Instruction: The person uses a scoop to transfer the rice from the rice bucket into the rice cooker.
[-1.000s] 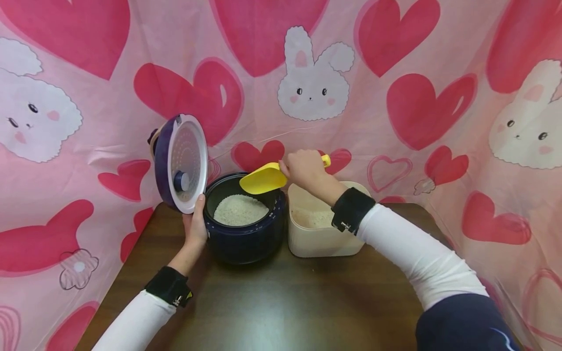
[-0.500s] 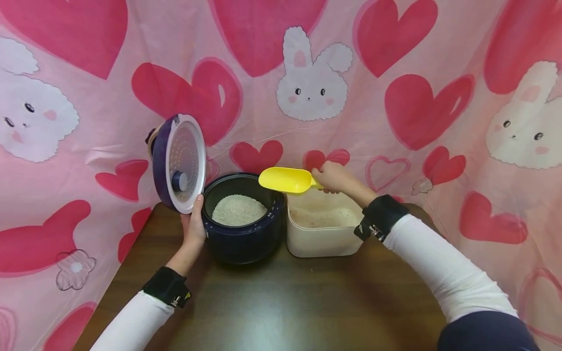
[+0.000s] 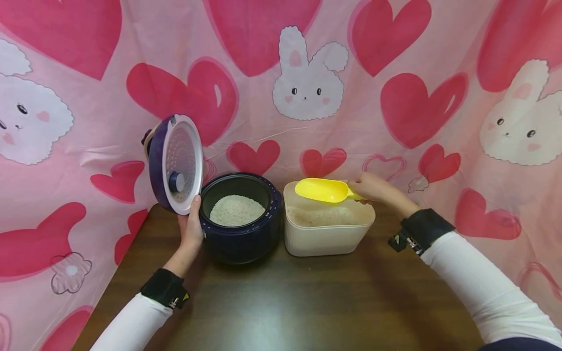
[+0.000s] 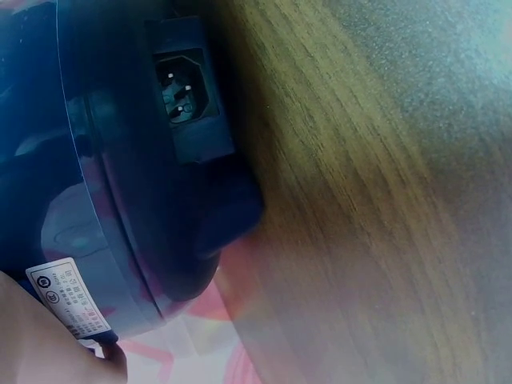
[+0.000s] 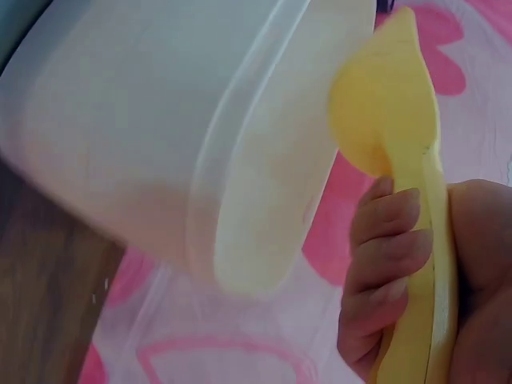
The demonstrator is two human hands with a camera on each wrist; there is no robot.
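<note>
My left hand (image 3: 190, 228) is at the lower edge of the raised rice cooker lid (image 3: 161, 165), thumb against its white rim and the other fingers hidden behind. The navy rice cooker (image 3: 241, 239) stands upright, with a mound of white rice (image 3: 237, 210) inside. My right hand (image 3: 373, 187) grips the handle of a yellow scoop (image 3: 322, 190), fingers curled round it in the right wrist view. The scoop's bowl looks empty and overlaps the back of a cream bin (image 3: 325, 241), where some rice (image 3: 327, 215) lies at the bottom.
The cooker and bin stand side by side on a dark wooden table (image 3: 281, 302). A pink cloth (image 3: 259, 122) with hearts and rabbits hangs close behind and at both sides. In the left wrist view a power socket (image 4: 184, 88) shows on the cooker's body.
My right hand has carried the scoop rightward from over the cooker to over the bin, with its bowl turned to face me. My left hand and the lid have stayed in place.
</note>
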